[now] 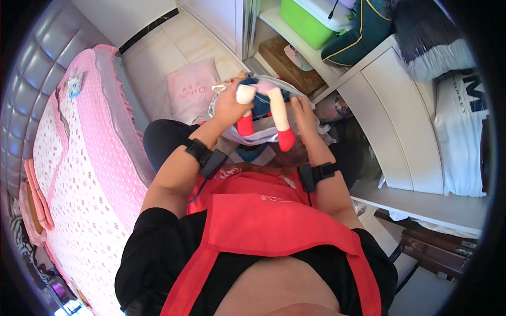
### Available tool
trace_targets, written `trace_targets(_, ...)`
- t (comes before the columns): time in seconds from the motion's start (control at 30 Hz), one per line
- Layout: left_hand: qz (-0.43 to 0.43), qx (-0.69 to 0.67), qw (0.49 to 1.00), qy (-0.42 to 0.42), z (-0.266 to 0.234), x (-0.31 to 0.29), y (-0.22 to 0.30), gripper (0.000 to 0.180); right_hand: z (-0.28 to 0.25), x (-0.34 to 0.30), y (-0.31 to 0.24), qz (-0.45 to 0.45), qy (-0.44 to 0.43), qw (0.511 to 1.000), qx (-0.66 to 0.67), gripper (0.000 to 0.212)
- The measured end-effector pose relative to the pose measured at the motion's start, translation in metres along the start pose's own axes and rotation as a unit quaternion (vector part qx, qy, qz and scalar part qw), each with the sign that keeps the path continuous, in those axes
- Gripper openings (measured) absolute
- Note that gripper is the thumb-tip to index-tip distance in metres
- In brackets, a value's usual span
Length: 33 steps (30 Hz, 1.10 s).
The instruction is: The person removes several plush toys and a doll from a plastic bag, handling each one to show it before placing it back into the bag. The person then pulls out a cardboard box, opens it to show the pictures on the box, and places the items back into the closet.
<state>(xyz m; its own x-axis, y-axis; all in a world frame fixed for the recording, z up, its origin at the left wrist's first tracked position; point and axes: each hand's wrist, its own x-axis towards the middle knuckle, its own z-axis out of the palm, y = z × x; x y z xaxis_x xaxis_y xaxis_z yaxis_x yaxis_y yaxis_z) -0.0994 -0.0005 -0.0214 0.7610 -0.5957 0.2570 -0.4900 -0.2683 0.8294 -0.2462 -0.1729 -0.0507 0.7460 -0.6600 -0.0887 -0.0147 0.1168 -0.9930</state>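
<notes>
My left hand (231,107) grips a plush doll (278,109) by its upper part. The doll's two cream legs hang toward me and end in red feet; a pink patch and dark blue cloth show above them. On the doll's other side is my right hand (304,117), its fingers stretched out beside the dark blue cloth. Whether its fingertips touch that cloth is hard to make out. Beneath both hands lies a crumpled, whitish plastic bag (258,136) with its mouth spread, between my knees. What is inside it is mostly hidden.
At left stands a bed (100,142) with a pink and white cover. A pink package (192,87) lies on the tiled floor ahead. To the right are a white cabinet (392,113), a green storage box (311,23) on a shelf, and a large white bag (458,142).
</notes>
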Motion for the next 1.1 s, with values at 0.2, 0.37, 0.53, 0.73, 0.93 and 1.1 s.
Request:
trace_targets(0.2,-0.157,-0.341,0.927,-0.017,-0.042,0.000,0.008,0.047,-0.029,0.000,0.016,0.013,-0.075,0.881,-0.467,0.048)
trace_targets(0.37,-0.167,-0.387,0.907,-0.007,-0.061,-0.008,0.007,0.047,-0.013,0.004,-0.013,0.010,-0.024,0.840,-0.542,0.043)
trace_targets(0.53,-0.250,-0.499,0.828,0.062,-0.071,-0.011,0.003,0.043,-0.030,0.007,-0.011,-0.063,-0.004,0.813,-0.579,0.039)
trace_targets(0.73,-0.270,-0.587,0.760,0.066,-0.074,-0.009,-0.041,0.041,-0.004,-0.015,-0.033,-0.201,-0.064,0.770,-0.603,0.029)
trace_targets(0.93,-0.259,-0.531,0.806,0.046,-0.060,-0.010,-0.015,0.044,0.052,-0.029,-0.060,-0.299,-0.098,0.731,-0.605,0.021)
trace_targets(1.1,-0.266,-0.511,0.817,0.026,-0.051,-0.013,-0.012,0.044,0.048,0.010,-0.020,-0.082,-0.176,0.704,-0.683,0.032)
